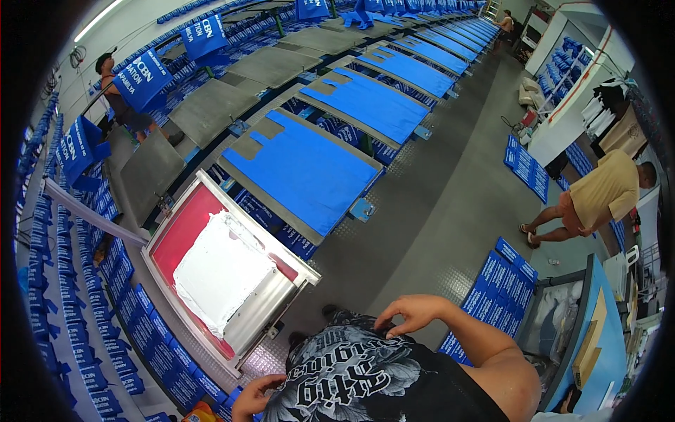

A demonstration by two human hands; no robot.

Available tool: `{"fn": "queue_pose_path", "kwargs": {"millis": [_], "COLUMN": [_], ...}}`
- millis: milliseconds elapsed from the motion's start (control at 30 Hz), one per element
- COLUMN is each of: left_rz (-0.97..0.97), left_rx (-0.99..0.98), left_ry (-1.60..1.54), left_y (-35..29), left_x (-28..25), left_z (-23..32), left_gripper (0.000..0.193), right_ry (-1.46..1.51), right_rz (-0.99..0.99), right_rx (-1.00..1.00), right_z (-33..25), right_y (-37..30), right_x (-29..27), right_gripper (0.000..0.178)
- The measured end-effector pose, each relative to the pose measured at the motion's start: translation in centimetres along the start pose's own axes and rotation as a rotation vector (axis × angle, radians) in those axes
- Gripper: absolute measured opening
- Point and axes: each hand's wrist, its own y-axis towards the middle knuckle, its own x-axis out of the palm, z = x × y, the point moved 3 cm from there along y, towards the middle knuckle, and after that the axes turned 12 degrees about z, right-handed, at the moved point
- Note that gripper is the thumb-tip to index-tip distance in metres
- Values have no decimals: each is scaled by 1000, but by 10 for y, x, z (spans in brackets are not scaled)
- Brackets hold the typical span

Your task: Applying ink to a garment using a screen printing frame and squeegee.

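Right hand [415, 313]: your grip pinches the black shirt [365, 373].
Left hand [252, 398]: your grip clenched on shirt hem, near the screen frame [228, 271].

Both hands pinch soft, matt black cloth: the right hand [413, 313] and left hand [252, 398] grip a printed T-shirt [365, 380]. Just beyond the grip lies a metal-framed printing screen [225, 271], its mesh coated in thick, wet-looking white ink. Farther off, blue fabric bags [302, 172] lie flat on grey matt boards.
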Motion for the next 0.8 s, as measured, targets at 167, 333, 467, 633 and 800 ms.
{"fn": "queue_pose_path", "kwargs": {"millis": [167, 333, 467, 633, 800], "left_rz": [105, 231, 183, 148, 295], "left_rx": [228, 322, 278, 247, 370], "left_ry": [-46, -48, -83, -95, 106], "left_y": [-3, -14, -43, -53, -55], "left_x": [14, 10, -16, -33, -40], "left_z": [12, -3, -18, -31, -76], "left_gripper": [36, 18, 15, 17, 14], "right_ry": [339, 363, 330, 186, -7], "right_rz": [15, -48, -64, -92, -196], "right_rx": [-474, -504, -431, -343, -451], "right_z": [-35, -54, -60, -81, -115], "right_y": [24, 46, 61, 81, 103], "right_x": [11, 34, 58, 88, 132], "right_gripper": [32, 30, 28, 29, 20]}}
